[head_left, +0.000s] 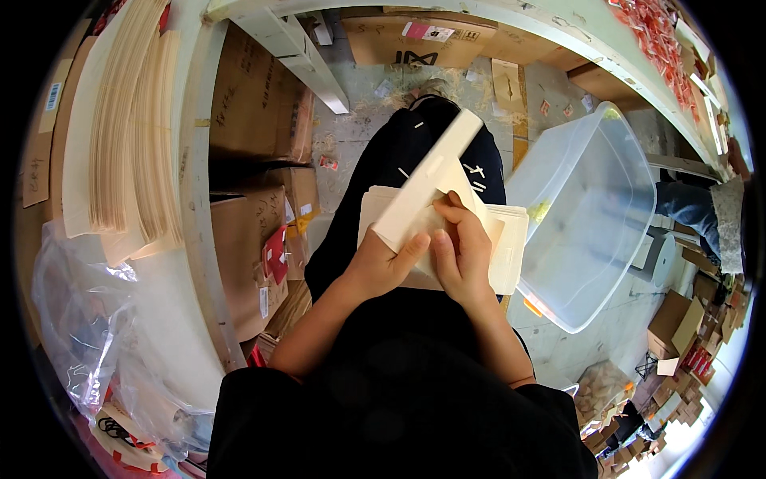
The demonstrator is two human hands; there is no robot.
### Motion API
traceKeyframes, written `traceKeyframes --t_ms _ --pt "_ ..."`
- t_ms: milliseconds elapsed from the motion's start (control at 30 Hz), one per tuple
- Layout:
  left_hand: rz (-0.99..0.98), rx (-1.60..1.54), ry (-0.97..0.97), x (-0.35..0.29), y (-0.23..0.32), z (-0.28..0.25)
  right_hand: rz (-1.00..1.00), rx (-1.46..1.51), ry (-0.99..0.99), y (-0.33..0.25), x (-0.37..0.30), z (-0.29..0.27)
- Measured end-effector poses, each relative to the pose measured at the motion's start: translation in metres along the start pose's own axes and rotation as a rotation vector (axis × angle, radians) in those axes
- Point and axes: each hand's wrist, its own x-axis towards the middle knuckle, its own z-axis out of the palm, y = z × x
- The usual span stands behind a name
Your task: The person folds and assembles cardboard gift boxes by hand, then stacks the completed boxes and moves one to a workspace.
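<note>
Above my lap I hold a cream folded card box [427, 177], tilted with its long narrow side running up to the right. My left hand [379, 267] is closed around its lower end, thumb pointing to the right. The fingers of my right hand [463, 255] are bent against the right part of the box, with the thumb near the left thumb. Several flat cream card pieces [511, 251] lie on my lap beneath both hands, partly hidden by them.
A large clear plastic bin [590, 231] stands tilted at my right. On the left table [187, 311] lie long stacks of card sheets [132, 144] and clear plastic wrap [80, 311]. Brown cartons [255, 96] stand under it. Small red packets [654, 48] lie on the far right table.
</note>
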Motion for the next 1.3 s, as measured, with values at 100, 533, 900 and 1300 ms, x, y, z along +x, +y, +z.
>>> traceKeyframes --t_ms 100,533,900,1300 --pt "0.115 0.04 0.081 0.002 0.001 0.001 0.147 0.421 -0.029 0.005 -0.003 -0.001" --pt "0.103 0.163 0.182 0.014 0.007 -0.007 -0.128 -0.315 -0.017 -0.007 0.002 0.004" --pt "0.08 0.256 0.159 0.008 0.009 -0.006 -0.117 -0.073 0.157 0.01 0.001 0.008" --pt "0.108 -0.054 -0.121 0.008 0.003 -0.027 0.239 0.244 -0.037 -0.013 0.0 -0.005"
